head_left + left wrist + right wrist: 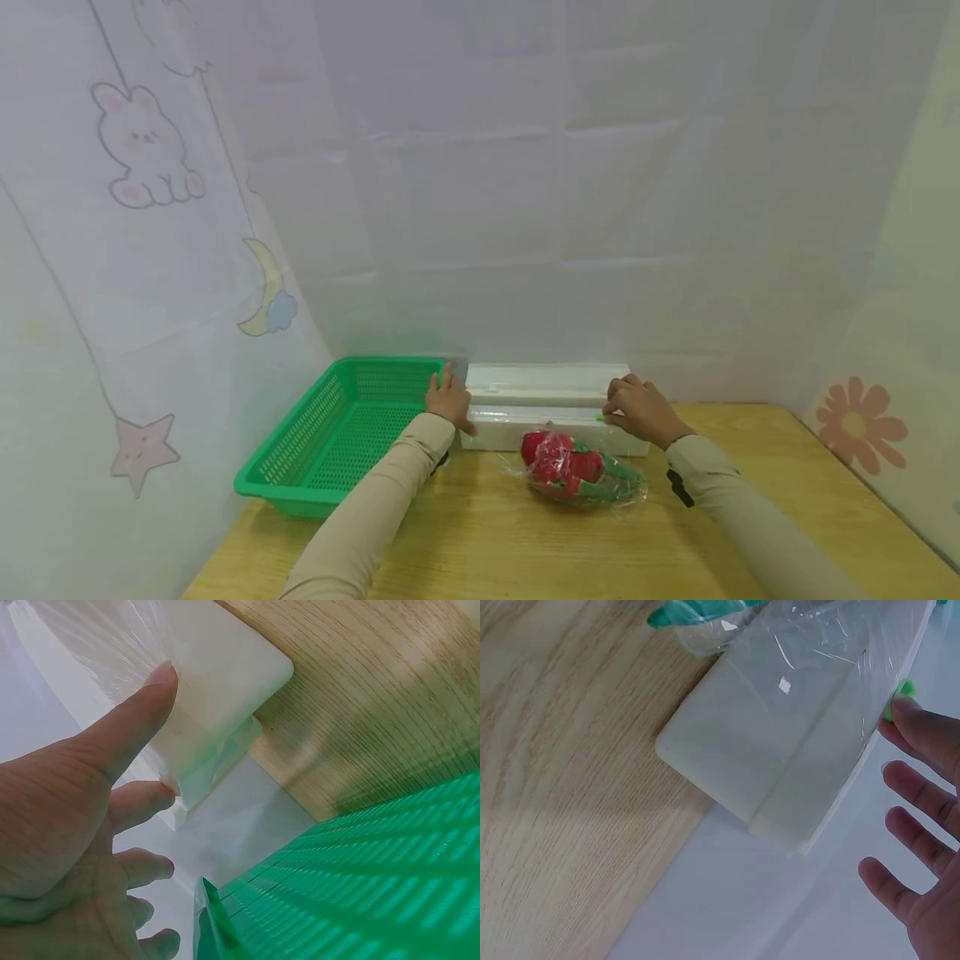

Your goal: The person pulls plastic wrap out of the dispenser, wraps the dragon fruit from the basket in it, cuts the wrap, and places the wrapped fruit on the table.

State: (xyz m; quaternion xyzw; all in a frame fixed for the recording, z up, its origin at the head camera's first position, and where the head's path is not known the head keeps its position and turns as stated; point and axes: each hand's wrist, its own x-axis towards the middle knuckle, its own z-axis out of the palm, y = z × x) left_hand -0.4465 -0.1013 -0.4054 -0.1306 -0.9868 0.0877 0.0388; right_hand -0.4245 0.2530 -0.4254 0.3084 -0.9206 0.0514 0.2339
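A white cling film dispenser [495, 435] lies lengthwise near the back of the table, its lid [547, 375] raised. My left hand [448, 403] is at its left end. There the thumb [139, 724] presses the film on the front face, and the index finger touches the box edge. At the right end, my right hand [639, 410] pinches a small green slide cutter [900, 697] between thumb and index finger; its other fingers are spread. Clear film hangs over the front. Before the box lies a red and green item [573, 467] wrapped in clear film; its kind is unclear.
A green plastic basket [285, 492] with perforated walls stands to the left, close beside my left hand. Everything rests on a wooden table [487, 542]. Pale printed cloth [465, 208] hangs behind and at both sides.
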